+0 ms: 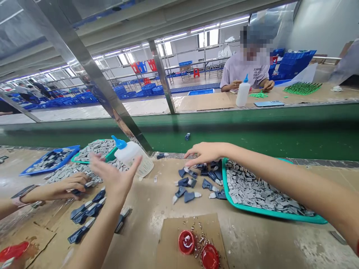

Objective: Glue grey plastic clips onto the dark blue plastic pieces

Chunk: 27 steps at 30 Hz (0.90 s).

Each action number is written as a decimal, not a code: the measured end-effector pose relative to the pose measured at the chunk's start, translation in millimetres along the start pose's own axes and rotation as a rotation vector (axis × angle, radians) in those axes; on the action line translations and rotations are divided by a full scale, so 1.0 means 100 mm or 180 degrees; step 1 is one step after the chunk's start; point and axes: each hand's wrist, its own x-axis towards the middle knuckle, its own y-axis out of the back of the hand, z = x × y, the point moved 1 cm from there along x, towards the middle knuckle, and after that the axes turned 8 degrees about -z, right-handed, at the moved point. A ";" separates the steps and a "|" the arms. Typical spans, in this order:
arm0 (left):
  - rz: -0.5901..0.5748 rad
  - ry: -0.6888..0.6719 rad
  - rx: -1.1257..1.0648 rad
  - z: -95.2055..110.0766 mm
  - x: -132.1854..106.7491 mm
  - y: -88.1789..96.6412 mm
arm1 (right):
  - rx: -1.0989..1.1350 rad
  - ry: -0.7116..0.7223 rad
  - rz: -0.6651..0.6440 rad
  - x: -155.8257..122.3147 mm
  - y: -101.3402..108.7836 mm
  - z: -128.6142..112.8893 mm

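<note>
My left hand (113,179) is raised and open, slightly blurred, with fingers and thumb spread. It is in front of a white squeeze bottle (130,154) with a blue nozzle; I cannot tell whether they touch. My right hand (206,152) reaches over a scattered group of navy parts with pale tips (192,197), fingers apart and nothing seen in them. Beyond it, one small dark part (187,136) lies on the green belt (252,129). Under my right forearm stands a teal tray (232,200) heaped with small grey pieces (258,190).
Two red dishes (186,242) rest on cardboard (168,239) among clear droplets. At left, a co-worker's hand (68,185) works near navy parts (86,209) and a grey heap (63,172). A slanting metal post (112,101) stands behind the bottle. Across the belt sits another person (244,71).
</note>
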 end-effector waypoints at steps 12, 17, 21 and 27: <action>-0.2883 -0.1087 0.0868 0.42 1.05 -1.77 | -0.0043 -0.1251 0.0144 0.03 0.04 0.69; -0.3347 -0.1448 0.0510 0.26 1.16 -1.97 | 0.0174 -0.0740 0.0114 -0.20 0.09 0.42; -0.3392 -0.1570 0.0292 0.29 1.02 -1.91 | 0.0016 -0.0532 0.0303 -0.53 0.05 0.21; -0.3760 -0.1614 -0.0134 0.53 0.61 -1.76 | -0.0318 -0.1578 0.1449 -1.27 -0.28 0.43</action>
